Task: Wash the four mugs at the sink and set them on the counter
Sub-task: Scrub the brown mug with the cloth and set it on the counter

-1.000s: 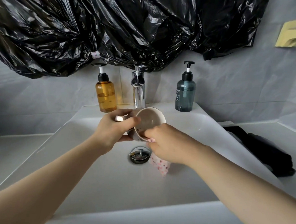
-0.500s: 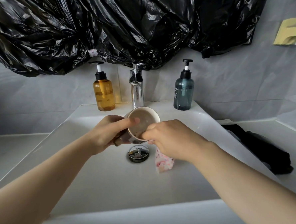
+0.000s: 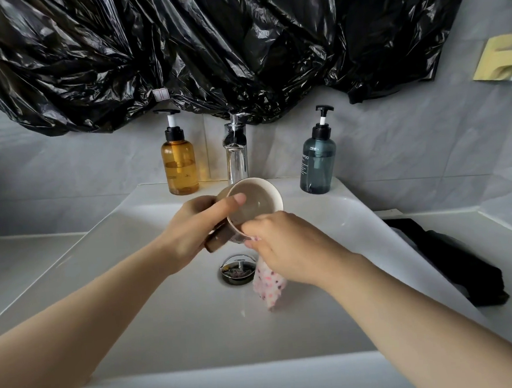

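Note:
A brown mug (image 3: 257,204) with a cream inside is tilted toward me over the white sink (image 3: 166,319), below the chrome tap (image 3: 235,153). My left hand (image 3: 197,227) grips the mug from the left, thumb across its rim, with the handle pointing down by my palm. My right hand (image 3: 285,249) holds a pink spotted cloth (image 3: 269,287) against the mug's lower rim; the cloth hangs down and a drip falls from it. No other mugs are in view.
An amber pump bottle (image 3: 179,165) and a blue-grey pump bottle (image 3: 317,163) stand on the sink's back ledge beside the tap. The drain (image 3: 237,270) lies under the mug. A black cloth (image 3: 450,260) lies on the right counter. Black plastic sheeting (image 3: 209,46) hangs above.
The mug has turned in my left hand, bringing its handle down toward me. My right hand with the cloth has shifted slightly along the mug's lower rim.

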Action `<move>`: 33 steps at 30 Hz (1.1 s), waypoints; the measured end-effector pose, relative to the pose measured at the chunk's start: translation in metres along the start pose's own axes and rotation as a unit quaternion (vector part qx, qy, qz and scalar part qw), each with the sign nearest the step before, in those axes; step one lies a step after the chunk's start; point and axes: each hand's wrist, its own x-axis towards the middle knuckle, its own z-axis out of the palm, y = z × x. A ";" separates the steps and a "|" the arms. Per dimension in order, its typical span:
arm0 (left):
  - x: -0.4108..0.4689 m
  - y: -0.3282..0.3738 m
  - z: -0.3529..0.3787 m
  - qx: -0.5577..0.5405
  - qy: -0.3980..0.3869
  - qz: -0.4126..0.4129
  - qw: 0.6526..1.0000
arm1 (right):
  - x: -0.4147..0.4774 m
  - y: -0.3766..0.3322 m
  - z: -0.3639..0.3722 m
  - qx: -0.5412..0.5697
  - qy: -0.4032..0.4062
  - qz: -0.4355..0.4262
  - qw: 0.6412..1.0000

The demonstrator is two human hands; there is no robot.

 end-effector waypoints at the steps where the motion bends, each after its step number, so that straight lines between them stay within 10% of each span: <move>1: -0.002 0.002 -0.002 0.007 -0.017 -0.001 1.000 | -0.002 0.004 -0.002 -0.034 -0.006 -0.014 0.999; 6: -0.001 0.007 -0.008 -0.001 0.009 -0.030 0.999 | -0.002 0.006 -0.002 -0.131 0.000 -0.049 0.990; 16: 0.005 0.000 -0.003 -0.021 0.065 0.013 0.998 | 0.002 -0.008 0.009 0.107 -0.010 0.032 0.994; 25: 0.002 0.004 -0.008 0.019 -0.010 -0.034 0.999 | -0.005 -0.001 -0.002 -0.065 -0.054 0.003 0.996; 33: -0.001 0.006 -0.001 -0.006 0.043 -0.028 0.999 | -0.002 0.001 0.000 0.272 -0.075 0.092 0.955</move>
